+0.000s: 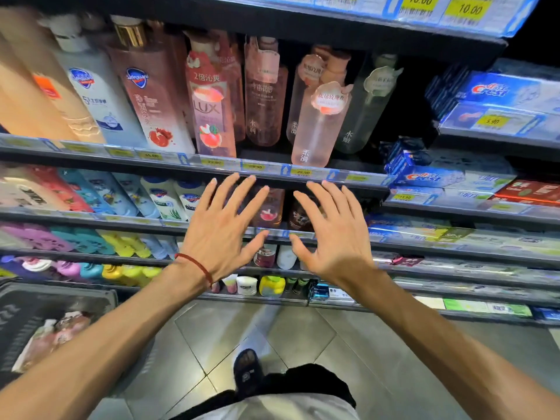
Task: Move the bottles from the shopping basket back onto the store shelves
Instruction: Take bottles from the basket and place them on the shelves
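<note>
A pale pink bottle (318,125) with a rose-shaped tag at its neck stands at the front edge of a store shelf (266,169), leaning a little to the right. Just below it, both hands hang in front of the shelf's price-tag rail, backs toward the camera. The left hand (221,225), below and left of the pale pink bottle, has its fingers straight and spread wide and holds nothing. Its fingertips show against the rail, and whether they touch it cannot be told. The right hand (330,231), directly beneath the bottle, is likewise spread flat and empty. Neither hand touches the bottle. A red string bracelet (195,265) circles the left wrist.

Left of the pale pink bottle on the same shelf stand a darker pink bottle (265,95), a LUX bottle (209,107), a rose-coloured Safeguard bottle (148,95) and a white Safeguard bottle (94,95). Just right of it stands a clear greyish bottle (363,107), and farther right lie Crest toothpaste boxes (497,89).

Far below and left of the pale pink bottle sits the dark shopping basket (18,313), with pinkish items (57,338) inside, too blurred to tell whether they are bottles. Well below the bottle, a foot in a dark sandal (248,371) stands on the tiled floor (303,344).
</note>
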The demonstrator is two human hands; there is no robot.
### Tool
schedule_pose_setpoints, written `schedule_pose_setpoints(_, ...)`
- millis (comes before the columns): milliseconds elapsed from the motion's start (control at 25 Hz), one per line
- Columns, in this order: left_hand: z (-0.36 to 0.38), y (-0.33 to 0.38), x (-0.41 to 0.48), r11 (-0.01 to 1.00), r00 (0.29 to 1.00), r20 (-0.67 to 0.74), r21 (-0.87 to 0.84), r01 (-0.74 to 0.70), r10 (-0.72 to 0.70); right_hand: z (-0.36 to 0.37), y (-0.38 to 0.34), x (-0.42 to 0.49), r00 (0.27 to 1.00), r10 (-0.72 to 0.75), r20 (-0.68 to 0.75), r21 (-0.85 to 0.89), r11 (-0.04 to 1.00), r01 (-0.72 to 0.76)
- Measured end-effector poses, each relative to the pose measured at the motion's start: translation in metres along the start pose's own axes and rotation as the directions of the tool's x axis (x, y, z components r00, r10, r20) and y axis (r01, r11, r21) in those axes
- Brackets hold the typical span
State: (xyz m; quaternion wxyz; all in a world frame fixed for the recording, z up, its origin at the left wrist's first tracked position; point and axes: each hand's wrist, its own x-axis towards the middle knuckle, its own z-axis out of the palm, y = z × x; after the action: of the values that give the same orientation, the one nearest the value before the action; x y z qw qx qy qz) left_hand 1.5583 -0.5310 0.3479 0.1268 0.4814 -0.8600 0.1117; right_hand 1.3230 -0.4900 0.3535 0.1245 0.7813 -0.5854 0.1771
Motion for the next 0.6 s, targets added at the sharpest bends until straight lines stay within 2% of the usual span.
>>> schedule_pose_setpoints(280, -0.016, 0.036, -0.109, 0.986, 0.968, 0.200, 0.105, 0.132, -0.151, 0.008, -0.030, -0.076, 0.991, -0.132, 0.038, 0.110, 0.986, 0.127)
schedule_pose_setpoints(440, -0.028, 0.052, -0.185, 0.958, 0.915, 0.286, 0.136, 0.253, -0.283, 0.009, -0.068, -0.104, 0.973, -0.197, 0.119, 0.164, 0.971, 0.176)
schedule_pose_setpoints(600, -0.041, 0.047, -0.252, 0.918, 0.863, 0.315, 0.183, 0.353, -0.394, 0.011, -0.118, -0.118, 0.937, -0.334, 0.098, 0.232, 0.924, 0.305)
